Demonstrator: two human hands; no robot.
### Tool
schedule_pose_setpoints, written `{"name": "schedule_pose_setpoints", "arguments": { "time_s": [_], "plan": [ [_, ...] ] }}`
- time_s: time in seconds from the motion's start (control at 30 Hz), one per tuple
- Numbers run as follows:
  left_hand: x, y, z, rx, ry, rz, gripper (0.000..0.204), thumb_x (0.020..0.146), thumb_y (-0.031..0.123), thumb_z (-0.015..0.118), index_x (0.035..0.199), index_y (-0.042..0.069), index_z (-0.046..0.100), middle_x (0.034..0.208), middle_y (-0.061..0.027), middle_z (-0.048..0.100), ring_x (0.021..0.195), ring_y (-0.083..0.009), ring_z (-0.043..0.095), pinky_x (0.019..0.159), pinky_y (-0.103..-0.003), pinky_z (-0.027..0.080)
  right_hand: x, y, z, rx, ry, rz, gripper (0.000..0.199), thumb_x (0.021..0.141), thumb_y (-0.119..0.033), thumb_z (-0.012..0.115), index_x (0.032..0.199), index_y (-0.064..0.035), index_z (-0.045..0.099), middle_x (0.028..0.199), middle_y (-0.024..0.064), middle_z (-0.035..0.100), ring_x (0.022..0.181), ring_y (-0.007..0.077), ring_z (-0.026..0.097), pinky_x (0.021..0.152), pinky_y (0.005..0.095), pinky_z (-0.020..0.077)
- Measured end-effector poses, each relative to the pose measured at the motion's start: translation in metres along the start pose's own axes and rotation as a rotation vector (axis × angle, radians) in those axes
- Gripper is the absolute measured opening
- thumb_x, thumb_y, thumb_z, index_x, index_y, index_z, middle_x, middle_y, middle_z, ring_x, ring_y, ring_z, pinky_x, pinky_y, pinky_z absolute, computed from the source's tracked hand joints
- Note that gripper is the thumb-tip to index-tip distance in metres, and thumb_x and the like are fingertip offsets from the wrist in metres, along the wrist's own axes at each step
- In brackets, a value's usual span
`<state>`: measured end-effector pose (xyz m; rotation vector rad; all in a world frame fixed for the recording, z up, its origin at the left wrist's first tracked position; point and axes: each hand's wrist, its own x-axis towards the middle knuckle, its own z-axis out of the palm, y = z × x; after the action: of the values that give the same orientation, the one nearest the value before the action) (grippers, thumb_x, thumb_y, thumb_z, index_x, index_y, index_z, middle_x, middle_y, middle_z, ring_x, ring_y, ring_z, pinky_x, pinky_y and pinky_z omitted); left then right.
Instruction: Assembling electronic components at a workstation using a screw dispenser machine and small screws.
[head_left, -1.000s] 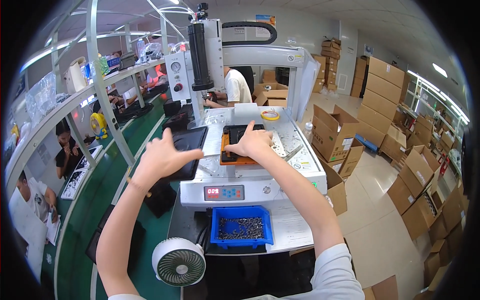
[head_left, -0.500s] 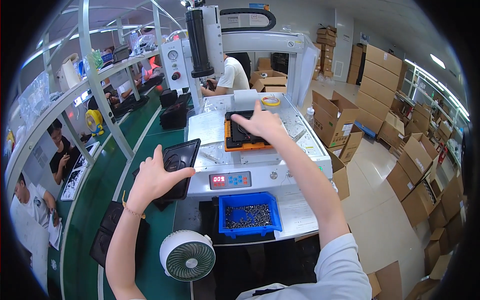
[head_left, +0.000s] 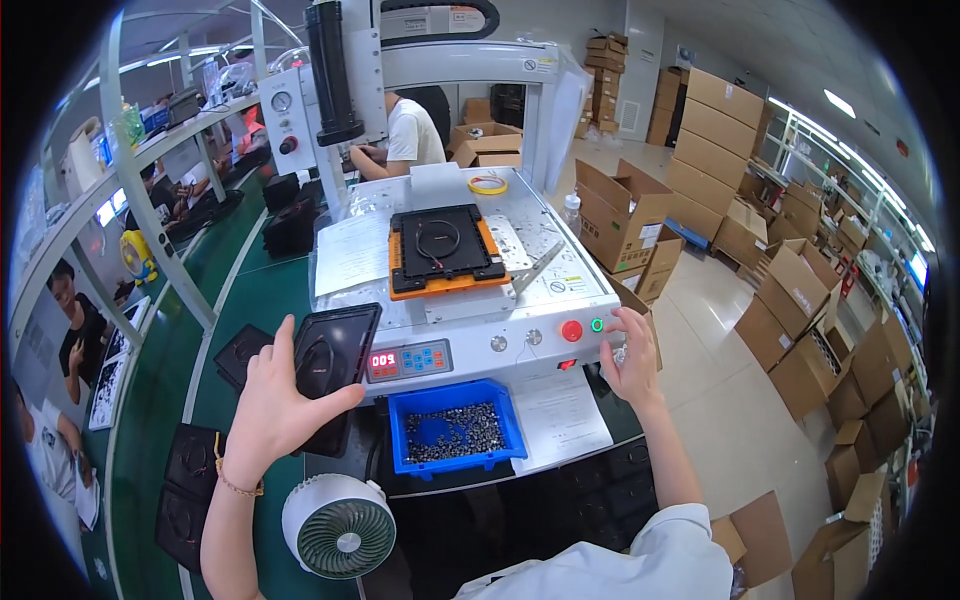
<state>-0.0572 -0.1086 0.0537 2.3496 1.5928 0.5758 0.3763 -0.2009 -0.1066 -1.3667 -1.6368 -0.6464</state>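
Observation:
My left hand (head_left: 275,405) is at a black rectangular plastic panel (head_left: 345,345) left of the machine's front. Its thumb lies across the panel and the other fingers are along the left edge; the panel is tilted. A thin dark cable loop shows on it. At the front right corner my right hand (head_left: 632,362) has its fingers apart, a fingertip at or close to the green-ringed button (head_left: 598,325); contact is unclear. Another black panel (head_left: 465,265) with a coiled cable (head_left: 437,240) rests in an orange fixture (head_left: 397,262) on the machine bed, with no hand on it.
A blue bin (head_left: 402,466) of small metal parts stands before the machine, beside paper sheets (head_left: 570,425). A white fan (head_left: 340,525) is near me. Black panels (head_left: 190,490) lie on the green conveyor (head_left: 240,300). Cardboard boxes (head_left: 625,215) stand right; co-workers sit left and behind.
My right hand has left the panel in the fixture and moved right and nearer, to the green-ringed button. The left hand and its panel have come slightly nearer. The view has shifted right.

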Motion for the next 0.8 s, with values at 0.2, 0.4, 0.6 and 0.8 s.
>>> {"name": "schedule_pose_setpoints", "arguments": {
  "time_s": [0.2,0.4,0.6,0.8],
  "plan": [
    [-0.005,0.015,0.011,0.013,-0.037,0.081,0.115,0.064,0.059,0.075,0.142,-0.013,0.031,0.115,-0.0282,0.054,0.108,-0.0374,0.052,0.095,-0.042,0.045,0.009,-0.014,0.002,-0.005,-0.002,-0.06,0.067,0.077,-0.003,0.069,0.136,-0.0045,0.037,0.127,0.0182,0.051,0.1,0.0294,0.061,0.09,0.0441,0.0458],
    [-0.016,0.018,0.024,-0.019,-0.085,0.187,0.114,0.065,0.059,0.075,0.14,-0.016,0.031,0.111,-0.0283,0.054,0.103,-0.0374,0.052,0.093,-0.041,0.045,0.006,-0.028,0.001,0.026,-0.082,0.014,0.069,0.079,-0.004,0.068,0.138,-0.0054,0.034,0.13,0.0188,0.048,0.1,0.0305,0.06,0.091,0.0444,0.0456],
    [-0.037,0.044,0.042,-0.042,-0.094,0.429,0.115,0.064,0.059,0.077,0.14,-0.014,0.031,0.108,-0.0263,0.053,0.099,-0.0398,0.052,0.087,-0.044,0.046,0.019,-0.116,0.002,1.435,-0.224,0.708,0.05,0.101,-0.021,0.05,0.144,-0.0059,0.031,0.13,0.0177,0.051,0.103,0.0263,0.065,0.093,0.0393,0.0497],
    [-0.049,0.057,0.059,0.029,-0.108,0.51,0.118,0.062,0.057,0.076,0.146,-0.009,0.025,0.11,-0.0224,0.05,0.102,-0.0357,0.049,0.086,-0.044,0.044,0.016,-0.142,0.013,1.908,-0.606,1.113,0.057,0.105,-0.043,0.031,0.147,-0.0055,0.029,0.125,0.0174,0.056,0.102,0.0288,0.066,0.092,0.0457,0.0537]
  ]
}}
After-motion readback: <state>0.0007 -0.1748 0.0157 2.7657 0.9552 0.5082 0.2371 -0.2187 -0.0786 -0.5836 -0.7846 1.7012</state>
